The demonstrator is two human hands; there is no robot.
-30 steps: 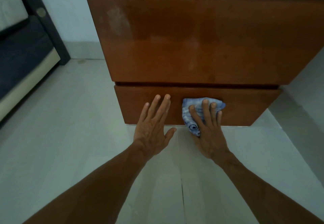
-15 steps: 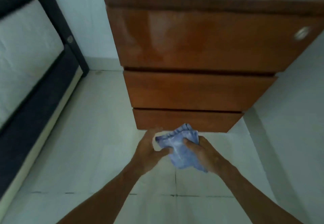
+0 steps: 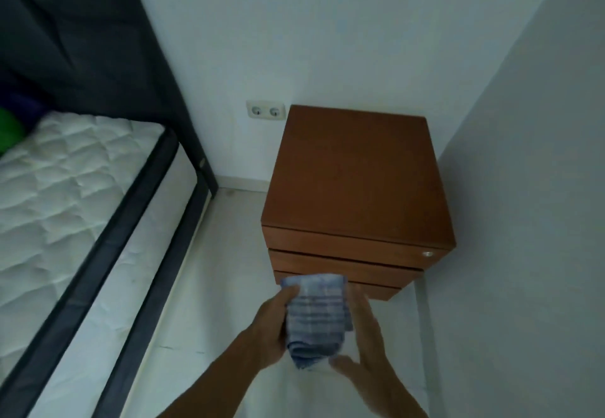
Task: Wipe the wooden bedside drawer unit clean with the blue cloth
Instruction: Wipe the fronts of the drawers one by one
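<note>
The wooden drawer unit stands in the room's corner, seen from above, with three shut drawer fronts facing me. In front of its lowest drawer I hold the folded blue checked cloth in the air, clear of the wood. My left hand grips the cloth's left side, thumb on top. My right hand lies against the cloth's right side with its fingers straight and its thumb spread near the cloth's lower end. Both hands are blurred.
A bed with a white quilted mattress and a dark frame fills the left. A double wall socket sits left of the unit. A white wall runs close on the right. Pale floor tiles lie between bed and unit.
I have risen and pulled back, so the unit's top now shows. Both hands left the lowest drawer front and brought the cloth together in the air, now folded narrower.
</note>
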